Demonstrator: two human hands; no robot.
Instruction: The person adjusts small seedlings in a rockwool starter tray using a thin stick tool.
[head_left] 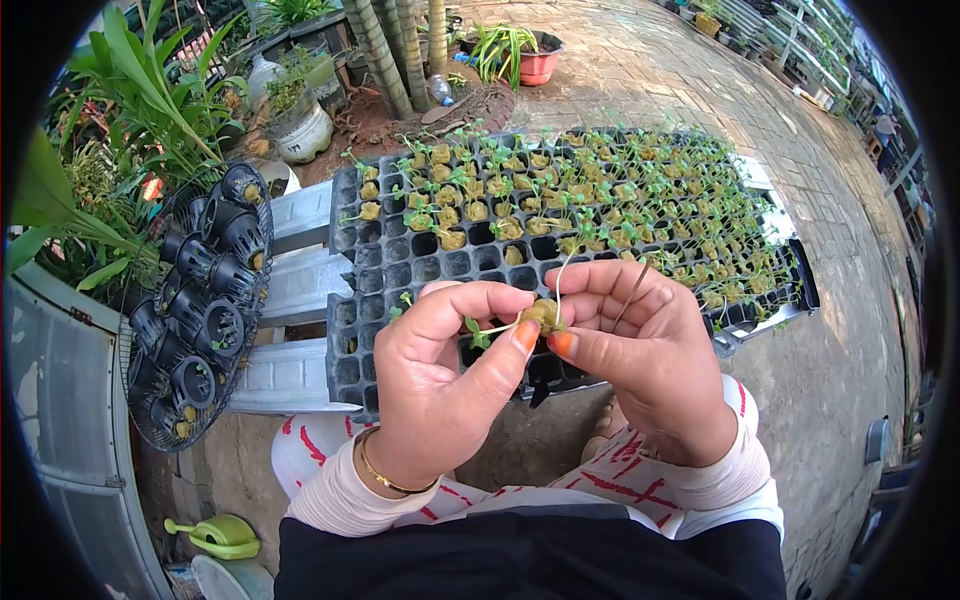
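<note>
My left hand (450, 370) pinches a small brownish plug (543, 316) between thumb and forefinger, with thin seedling stems and green leaves sticking out of it. My right hand (640, 350) closes its thumb and forefinger on the other side of the same plug, and a thin brown stick (631, 298) lies across its fingers. Both hands are over the front edge of a black seedling tray (400, 273). Many of the tray's cells hold similar plugs with sprouts, while cells at its left and front are bare.
An oval black wire basket (262, 222) of net pots (223, 328) stands left of the tray, on metal slats (300, 283). A green watering can (222, 537) is at lower left. Potted plants and a red pot (540, 66) stand behind.
</note>
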